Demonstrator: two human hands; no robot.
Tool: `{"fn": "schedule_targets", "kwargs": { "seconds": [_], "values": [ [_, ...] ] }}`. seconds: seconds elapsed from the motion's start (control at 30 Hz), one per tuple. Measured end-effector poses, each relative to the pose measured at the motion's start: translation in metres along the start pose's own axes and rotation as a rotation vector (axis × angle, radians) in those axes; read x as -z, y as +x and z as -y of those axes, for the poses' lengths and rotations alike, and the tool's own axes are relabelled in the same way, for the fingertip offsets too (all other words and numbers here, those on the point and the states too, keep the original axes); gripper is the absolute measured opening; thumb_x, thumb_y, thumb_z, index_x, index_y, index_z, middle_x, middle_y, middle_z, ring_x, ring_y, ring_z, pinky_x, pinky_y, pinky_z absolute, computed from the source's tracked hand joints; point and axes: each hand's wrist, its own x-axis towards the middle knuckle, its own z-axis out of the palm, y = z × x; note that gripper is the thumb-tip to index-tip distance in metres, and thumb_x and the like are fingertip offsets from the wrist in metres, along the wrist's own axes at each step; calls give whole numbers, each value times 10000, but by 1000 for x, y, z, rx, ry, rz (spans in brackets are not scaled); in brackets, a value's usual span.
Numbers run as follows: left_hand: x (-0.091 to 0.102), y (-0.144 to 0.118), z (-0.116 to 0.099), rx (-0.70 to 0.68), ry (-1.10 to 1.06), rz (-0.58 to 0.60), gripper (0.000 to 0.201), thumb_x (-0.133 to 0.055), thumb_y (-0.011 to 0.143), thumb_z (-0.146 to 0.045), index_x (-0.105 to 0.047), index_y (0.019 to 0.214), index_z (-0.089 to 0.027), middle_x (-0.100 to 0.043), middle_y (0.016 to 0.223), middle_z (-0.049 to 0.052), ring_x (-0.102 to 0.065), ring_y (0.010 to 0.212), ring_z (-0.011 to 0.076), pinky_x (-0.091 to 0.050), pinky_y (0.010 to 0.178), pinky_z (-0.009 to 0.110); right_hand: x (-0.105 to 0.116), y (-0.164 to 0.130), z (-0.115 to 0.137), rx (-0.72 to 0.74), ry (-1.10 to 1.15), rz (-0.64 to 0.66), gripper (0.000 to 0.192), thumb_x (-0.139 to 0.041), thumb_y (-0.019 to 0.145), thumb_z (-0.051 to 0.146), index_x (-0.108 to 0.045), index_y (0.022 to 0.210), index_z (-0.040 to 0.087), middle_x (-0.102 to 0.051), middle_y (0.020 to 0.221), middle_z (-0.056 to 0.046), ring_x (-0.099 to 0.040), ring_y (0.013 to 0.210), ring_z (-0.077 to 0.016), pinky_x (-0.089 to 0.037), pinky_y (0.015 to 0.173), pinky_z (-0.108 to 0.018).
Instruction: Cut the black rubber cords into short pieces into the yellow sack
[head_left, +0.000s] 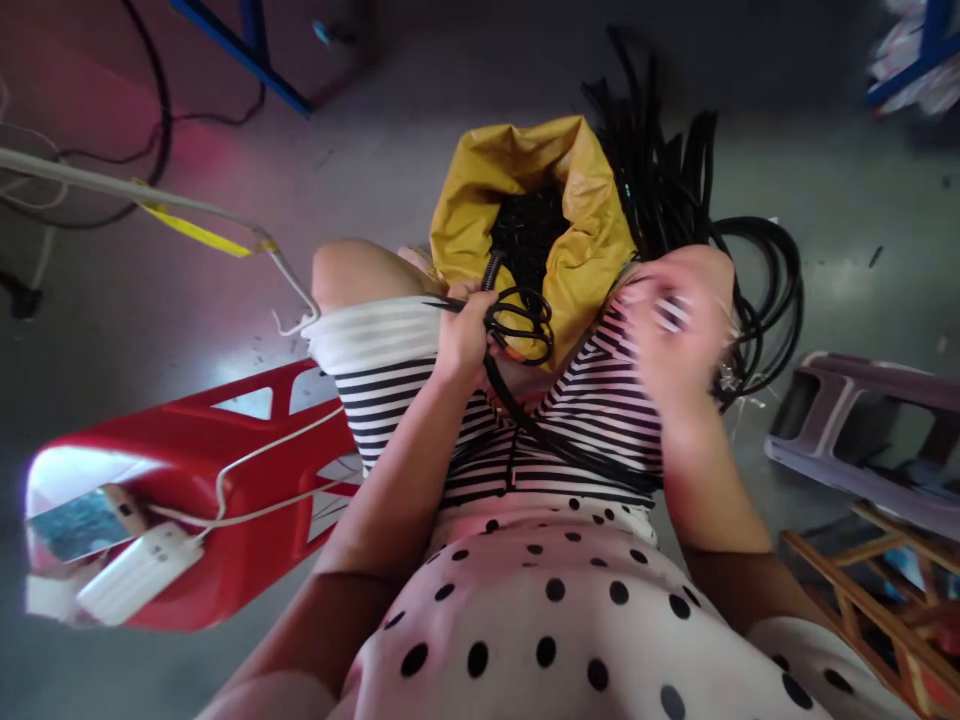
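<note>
My left hand [466,325] is closed between my knees. In it are a black tube [510,395], with a ribbed, spring-like end [492,270] sticking up, and scissors with black loop handles [536,330]; their pointed end shows left of the fingers. The tube's tail runs down across my striped lap. Just beyond the hand, a yellow bag [466,195] with its top rolled out holds many small black pieces [527,235]. My right hand [671,325] is over my right knee, smeared by motion. A pale glint shows at its fingers, too blurred to name.
Long black tubes [675,170] lie beyond my right knee, some looped [780,290]. A red stool [202,480] at left carries a phone [79,525] and a white power bank [139,575]. A hooked metal rod [202,205] reaches toward my left knee. A grey stool [870,420] stands right.
</note>
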Motion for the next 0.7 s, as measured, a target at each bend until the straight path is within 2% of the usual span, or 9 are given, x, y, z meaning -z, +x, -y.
{"fn": "schedule_targets", "kwargs": {
  "seconds": [0.03, 0.07, 0.1, 0.17, 0.23, 0.33, 0.43, 0.53, 0.7],
  "values": [
    [-2, -5, 0, -12, 10, 26, 208, -757, 835, -227, -571, 926, -214, -491, 581, -98, -338, 376, 55, -225, 361, 193, -17, -5, 21, 44, 12, 271, 166, -645, 1094, 344, -727, 1190, 236, -754, 1111, -100, -737, 1093, -304, -610, 1050, -516],
    [-4, -9, 1, -26, 18, 48, 207, -766, 835, -220, -579, 925, -211, -495, 590, -94, -349, 384, 56, -229, 368, 196, -33, -9, 37, 58, -2, 480, 185, -681, 1069, 312, -727, 1227, 227, -754, 1157, -116, -719, 1149, -329, -596, 1088, -535],
    [-4, -12, 0, -42, 22, 61, 207, -772, 836, -210, -585, 922, -208, -498, 600, -89, -364, 396, 56, -233, 377, 196, -47, -13, 47, 47, -20, 612, 218, -675, 1059, 256, -719, 1267, 211, -748, 1191, -139, -701, 1187, -350, -582, 1111, -552],
    [-5, -13, -2, -67, 9, 66, 205, -772, 839, -184, -584, 915, -205, -494, 613, -84, -388, 421, 56, -244, 396, 193, -65, -16, 54, 36, -60, 758, 304, -638, 1051, 186, -692, 1350, 192, -727, 1252, -164, -676, 1233, -369, -570, 1127, -565],
    [-4, -10, -6, -81, -31, 53, 205, -758, 845, -163, -575, 924, -206, -490, 622, -84, -402, 442, 56, -264, 412, 190, -69, -14, 55, 53, -87, 785, 371, -629, 1035, 151, -668, 1403, 181, -696, 1332, -181, -657, 1280, -373, -568, 1135, -553],
    [-5, -3, -13, -104, -93, 28, 217, -738, 854, -166, -569, 980, -216, -498, 637, -91, -411, 458, 59, -280, 421, 183, -60, -10, 58, 101, -105, 727, 390, -678, 1015, 178, -669, 1405, 174, -656, 1408, -194, -631, 1342, -376, -552, 1166, -539],
    [-6, -2, -18, -118, -110, 38, 234, -733, 853, -176, -575, 1019, -222, -490, 628, -100, -396, 440, 60, -248, 412, 181, -54, -9, 60, 90, -110, 701, 354, -711, 1014, 232, -688, 1363, 176, -702, 1311, -181, -662, 1280, -372, -553, 1148, -543],
    [-3, -4, -16, -89, -88, 93, 209, -709, 844, -167, -572, 993, -218, -475, 588, -104, -365, 400, 60, -222, 392, 191, -56, -10, 54, 50, -55, 719, 308, -714, 1023, 259, -698, 1323, 191, -750, 1250, -141, -701, 1201, -326, -573, 1107, -487],
    [13, 2, -8, -23, -73, 153, 230, -693, 832, -196, -515, 972, -237, -453, 539, -127, -342, 350, 60, -211, 364, 186, -64, -15, 41, 50, -41, 816, 274, -699, 980, 128, -719, 1251, 170, -769, 1249, -142, -707, 1195, -299, -575, 1100, -456]
  ]
}}
